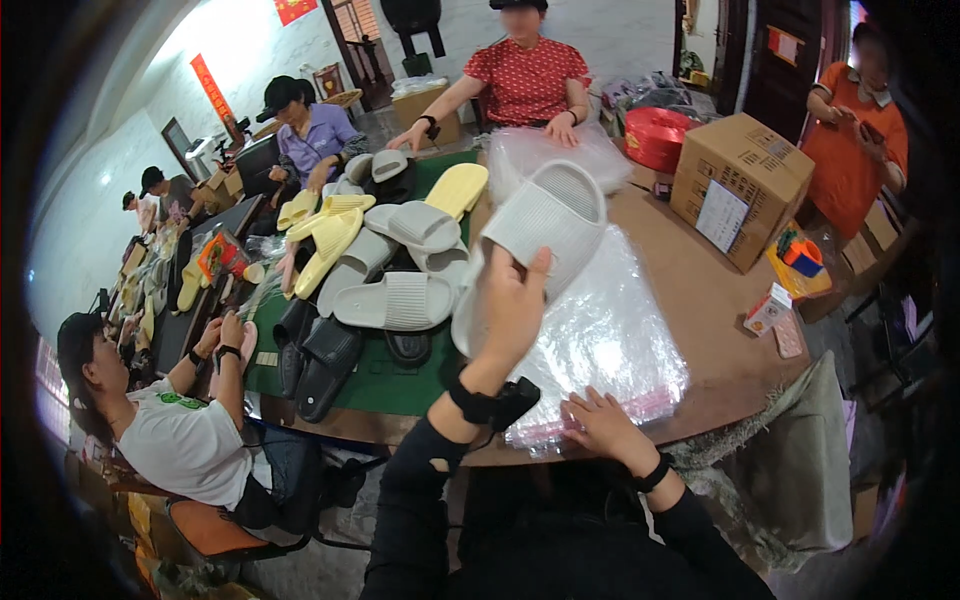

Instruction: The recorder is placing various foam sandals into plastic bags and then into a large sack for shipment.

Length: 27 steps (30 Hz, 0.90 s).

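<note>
Left hand (513,312): pinching a grey slipper (545,237) between thumb and fingers, above the table; we cannot tell whether another lies behind it.
Right hand (606,430): fingers spread on the near edge of the clear plastic bags (620,345).
Done: one grey slipper in hand, held clear of the pile.
Left: we judge most remains; loose slippers (395,302) lie unbagged on the green mat (385,398).
Beyond: cardboard box (765,175), brown table (710,365).

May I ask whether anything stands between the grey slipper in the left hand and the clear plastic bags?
Nothing visible does: the grey slipper in the left hand overlaps the bags in view; the right hand touches their near edge.
</note>
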Available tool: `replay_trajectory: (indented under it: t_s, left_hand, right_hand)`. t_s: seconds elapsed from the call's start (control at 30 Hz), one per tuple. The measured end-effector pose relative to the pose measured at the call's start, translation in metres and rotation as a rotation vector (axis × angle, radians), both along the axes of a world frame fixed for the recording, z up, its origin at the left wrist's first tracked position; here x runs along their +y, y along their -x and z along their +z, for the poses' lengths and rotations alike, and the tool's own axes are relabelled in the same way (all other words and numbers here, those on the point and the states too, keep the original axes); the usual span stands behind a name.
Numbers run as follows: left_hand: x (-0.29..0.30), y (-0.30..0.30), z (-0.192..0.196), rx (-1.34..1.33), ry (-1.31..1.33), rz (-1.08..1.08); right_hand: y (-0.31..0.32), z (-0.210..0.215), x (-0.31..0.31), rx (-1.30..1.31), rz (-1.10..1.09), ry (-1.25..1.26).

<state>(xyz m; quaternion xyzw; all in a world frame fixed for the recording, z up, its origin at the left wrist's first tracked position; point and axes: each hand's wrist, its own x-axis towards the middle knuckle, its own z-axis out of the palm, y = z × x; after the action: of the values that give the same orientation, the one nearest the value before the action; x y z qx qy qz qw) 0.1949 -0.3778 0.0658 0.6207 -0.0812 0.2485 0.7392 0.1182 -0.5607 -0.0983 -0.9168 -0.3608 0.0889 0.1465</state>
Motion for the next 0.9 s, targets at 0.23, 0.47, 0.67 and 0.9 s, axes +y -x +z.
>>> replay_trajectory:
  t_s: [0.23,0.47,0.67,0.9]
  left_hand:
    - [-0.062,0.012,-0.119,0.469,-0.091,-0.446]
    - [-0.038,0.068,-0.12,0.23,-0.568,-0.485]
    - [0.006,0.112,-0.157,0.225,-1.01,-0.176]
    - [-0.012,0.121,-0.165,0.087,-1.022,0.244]
  right_hand:
    - [-0.004,-0.005,-0.002,-0.043,-0.019,-0.24]
    - [0.006,0.017,-0.013,0.133,-0.161,-0.596]
    - [0.002,0.065,-0.021,-0.2,-0.48,-0.492]
    - [-0.069,0.049,-0.021,-0.597,-0.397,0.054]
